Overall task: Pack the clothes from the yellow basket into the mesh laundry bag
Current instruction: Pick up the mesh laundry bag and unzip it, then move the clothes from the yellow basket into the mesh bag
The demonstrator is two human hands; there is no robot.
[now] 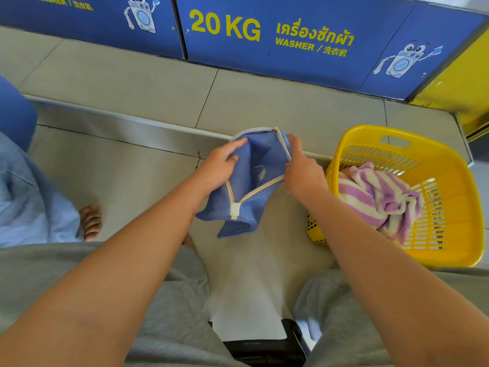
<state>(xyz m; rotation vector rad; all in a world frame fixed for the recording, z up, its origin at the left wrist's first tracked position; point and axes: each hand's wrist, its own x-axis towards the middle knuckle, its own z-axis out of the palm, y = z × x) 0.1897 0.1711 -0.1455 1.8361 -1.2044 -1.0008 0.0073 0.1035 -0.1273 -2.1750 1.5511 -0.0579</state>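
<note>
A blue mesh laundry bag (238, 207) with a cream zipper edge hangs in front of me above the floor, its mouth pulled wide. My left hand (221, 165) grips the left edge of the mouth. My right hand (301, 170) pinches the right edge by the zipper. Something pale shows faintly inside the bag. To the right the yellow basket (455, 207) stands on the floor, holding a purple-and-white striped cloth (378, 200).
Blue washer panels (291, 49) marked 20 KG line the far side behind a low tiled step. Another person's bare foot (91, 221) and light blue clothing (26, 197) are at the left. My knees in grey fabric (169, 300) and a black object (264, 350) lie below.
</note>
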